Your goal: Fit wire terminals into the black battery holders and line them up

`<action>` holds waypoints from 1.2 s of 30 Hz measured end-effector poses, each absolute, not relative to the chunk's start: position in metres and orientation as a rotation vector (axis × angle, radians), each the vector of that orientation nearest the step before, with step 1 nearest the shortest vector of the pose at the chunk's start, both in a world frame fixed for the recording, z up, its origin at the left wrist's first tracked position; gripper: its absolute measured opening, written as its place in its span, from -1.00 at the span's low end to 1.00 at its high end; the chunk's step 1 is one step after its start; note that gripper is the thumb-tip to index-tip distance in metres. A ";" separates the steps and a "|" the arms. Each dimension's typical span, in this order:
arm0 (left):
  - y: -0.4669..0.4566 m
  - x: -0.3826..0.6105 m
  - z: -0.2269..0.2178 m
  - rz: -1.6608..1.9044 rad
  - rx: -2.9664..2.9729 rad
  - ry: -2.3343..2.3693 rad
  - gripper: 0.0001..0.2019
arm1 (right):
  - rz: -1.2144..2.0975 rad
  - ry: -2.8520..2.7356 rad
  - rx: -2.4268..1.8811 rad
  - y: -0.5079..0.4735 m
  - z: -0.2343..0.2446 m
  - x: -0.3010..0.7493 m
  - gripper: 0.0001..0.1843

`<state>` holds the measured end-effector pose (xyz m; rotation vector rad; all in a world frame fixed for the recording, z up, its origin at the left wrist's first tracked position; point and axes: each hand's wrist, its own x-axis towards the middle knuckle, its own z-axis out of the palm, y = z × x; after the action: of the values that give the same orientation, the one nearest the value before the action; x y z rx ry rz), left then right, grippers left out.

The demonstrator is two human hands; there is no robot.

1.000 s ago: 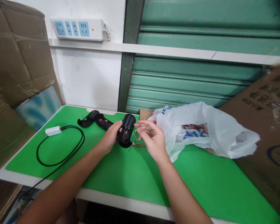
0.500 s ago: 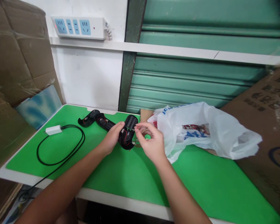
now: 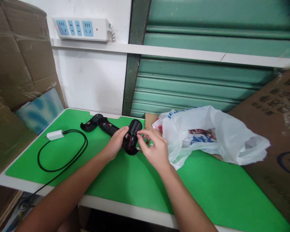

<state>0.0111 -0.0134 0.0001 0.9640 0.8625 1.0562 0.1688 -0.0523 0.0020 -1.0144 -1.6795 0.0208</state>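
Note:
My left hand (image 3: pixel 116 141) grips a black plastic shell (image 3: pixel 130 138) with red wiring inside, holding it just above the green table mat (image 3: pixel 125 180). My right hand (image 3: pixel 152 147) is at the shell's right side, thumb and fingers pinched on a small part at its open face; the part itself is too small to name. Thin metal leads stick out below the shell between my hands.
Two more black shells (image 3: pixel 99 123) lie at the back of the mat. A white charger with a looped black cable (image 3: pixel 62 151) lies left. A white plastic bag (image 3: pixel 215 135) sits right, cardboard boxes (image 3: pixel 275 129) on both sides, a power strip (image 3: pixel 81 29) on the wall.
My right hand has closed from spread fingers into a pinch and moved left onto the shell. The shell tilted slightly in my left hand.

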 end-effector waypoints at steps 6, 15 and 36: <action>-0.013 0.009 0.002 1.067 0.993 0.881 -0.54 | 0.001 -1.679 -1.017 -0.052 0.003 0.167 -0.84; -0.014 0.009 0.005 1.083 1.081 0.909 -0.59 | 0.053 -1.698 -1.042 -0.050 0.001 0.167 -0.85; -0.016 0.009 0.004 1.078 1.233 1.005 -0.61 | 0.136 -1.691 -1.108 -0.047 -0.004 0.168 -0.86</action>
<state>0.0094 -0.0157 0.0036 1.2334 1.0054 1.0782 0.1682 -0.0472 -0.0042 -1.1078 -1.6908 0.1359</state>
